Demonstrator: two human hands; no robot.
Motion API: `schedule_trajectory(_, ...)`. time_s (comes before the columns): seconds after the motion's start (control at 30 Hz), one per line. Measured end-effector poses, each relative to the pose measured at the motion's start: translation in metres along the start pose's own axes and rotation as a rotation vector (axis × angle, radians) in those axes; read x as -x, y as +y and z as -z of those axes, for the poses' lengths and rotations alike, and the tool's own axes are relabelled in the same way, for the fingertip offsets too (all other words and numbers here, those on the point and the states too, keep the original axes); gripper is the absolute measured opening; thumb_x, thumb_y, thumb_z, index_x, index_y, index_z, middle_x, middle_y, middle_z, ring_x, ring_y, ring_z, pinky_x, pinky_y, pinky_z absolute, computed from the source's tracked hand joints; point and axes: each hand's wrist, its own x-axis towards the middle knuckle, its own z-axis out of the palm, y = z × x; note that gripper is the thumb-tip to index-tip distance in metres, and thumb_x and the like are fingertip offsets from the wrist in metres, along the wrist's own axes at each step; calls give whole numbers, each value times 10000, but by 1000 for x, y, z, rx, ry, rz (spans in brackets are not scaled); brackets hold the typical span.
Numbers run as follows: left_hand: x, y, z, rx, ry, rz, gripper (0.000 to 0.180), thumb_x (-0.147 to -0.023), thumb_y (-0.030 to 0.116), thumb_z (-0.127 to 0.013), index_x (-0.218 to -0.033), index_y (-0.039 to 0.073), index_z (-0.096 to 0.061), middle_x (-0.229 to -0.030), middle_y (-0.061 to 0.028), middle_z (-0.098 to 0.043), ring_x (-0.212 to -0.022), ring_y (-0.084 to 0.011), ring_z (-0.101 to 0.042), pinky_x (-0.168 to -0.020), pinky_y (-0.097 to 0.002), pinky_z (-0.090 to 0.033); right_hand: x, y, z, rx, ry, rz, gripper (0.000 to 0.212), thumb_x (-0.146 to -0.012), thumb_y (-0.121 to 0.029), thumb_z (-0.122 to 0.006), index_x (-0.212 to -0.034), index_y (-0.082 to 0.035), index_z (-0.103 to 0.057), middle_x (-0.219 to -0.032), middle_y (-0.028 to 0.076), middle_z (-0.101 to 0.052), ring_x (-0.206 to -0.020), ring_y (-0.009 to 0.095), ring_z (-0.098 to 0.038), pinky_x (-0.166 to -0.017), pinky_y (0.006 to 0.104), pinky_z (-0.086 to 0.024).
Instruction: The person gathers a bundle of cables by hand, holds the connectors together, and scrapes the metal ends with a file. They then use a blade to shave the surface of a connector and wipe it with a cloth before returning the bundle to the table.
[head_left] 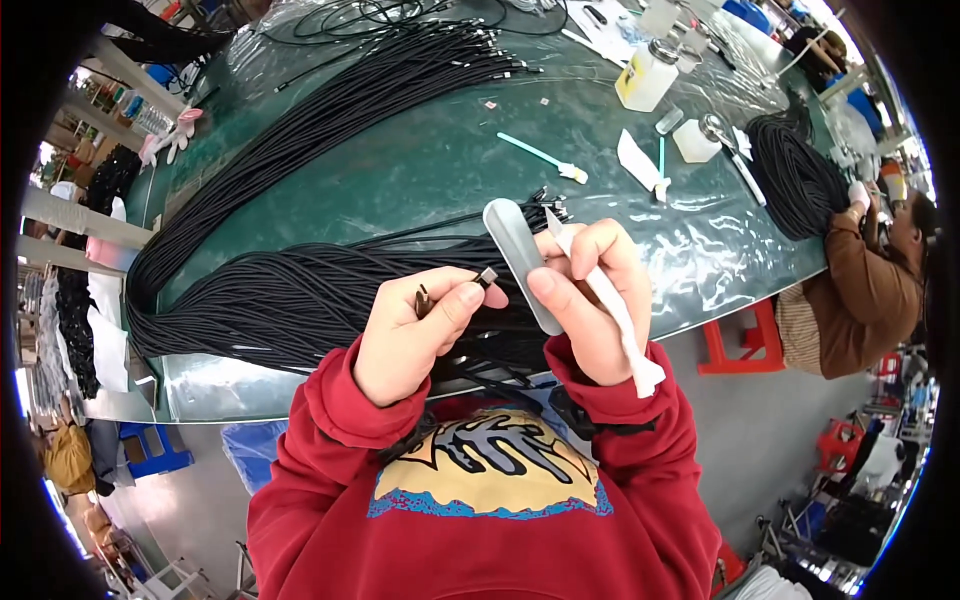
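Observation:
My left hand (408, 330) is closed, its thumb and forefinger pinching a black cable by its small metal-tipped connector (487, 277). Just to the right, my right hand (610, 300) grips two things at once. One is a craft knife (612, 318) with a white-wrapped handle, its pointed blade up and to the left. The other is a flat grey strip (512, 238) with rounded ends, tilted under my thumb. A loose bundle of black cables (270, 295) lies on the table behind and left of my hands, some connector ends showing beyond the strip.
Another long cable bundle (330, 115) curves across the green table (430, 165). Cotton-tipped sticks (540, 155), a white bottle (648, 78), a small pot (697, 140) and coiled cables (795, 178) lie farther off. A person in brown (870, 275) sits at the right, beside a red stool (740, 345).

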Motion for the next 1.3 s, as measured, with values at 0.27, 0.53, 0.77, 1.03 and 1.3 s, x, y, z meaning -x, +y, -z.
schedule_trajectory(0.27,10,-7,-7,-82,-43,-48,205,-837,137,-486,-870,-39,-586,-621,24,-484,-564,-26,-392,-508,-170,-307,13,-5,-1,218,-174,27,215,-738,76,-526,-745,-56,-356,-820,104,-541,-645,81,-483,-575,223,-413)
schedule_trajectory(0.53,7,-4,-11,-261,-40,0,148,-820,65,-492,-846,-44,-589,-656,10,-515,-608,-40,-406,-551,-190,-338,-16,-1,-10,275,-133,-9,217,-734,69,-540,-728,-55,-362,-787,100,-539,-650,75,-472,-573,212,-412)
schedule_trajectory(0.77,5,-3,-6,-164,-11,19,147,-815,78,-500,-822,-34,-596,-624,27,-497,-575,-30,-373,-518,-179,-308,-2,0,-4,181,-81,15,223,-729,46,-563,-726,-59,-366,-786,86,-539,-681,62,-455,-590,195,-388)
schedule_trajectory(1.03,6,-6,-14,-195,-30,-37,190,-823,114,-493,-831,-57,-576,-546,50,-411,-471,-17,-286,-430,-182,-206,-14,1,-9,275,-103,46,221,-727,49,-561,-727,-54,-366,-791,83,-539,-672,64,-451,-584,191,-384)
schedule_trajectory(1.3,6,-10,-14,-143,-31,-50,178,-825,104,-492,-860,-41,-590,-605,37,-471,-547,-21,-352,-486,-174,-276,0,2,-10,296,-70,36,218,-723,51,-562,-732,-52,-370,-795,69,-531,-662,60,-443,-578,188,-378)
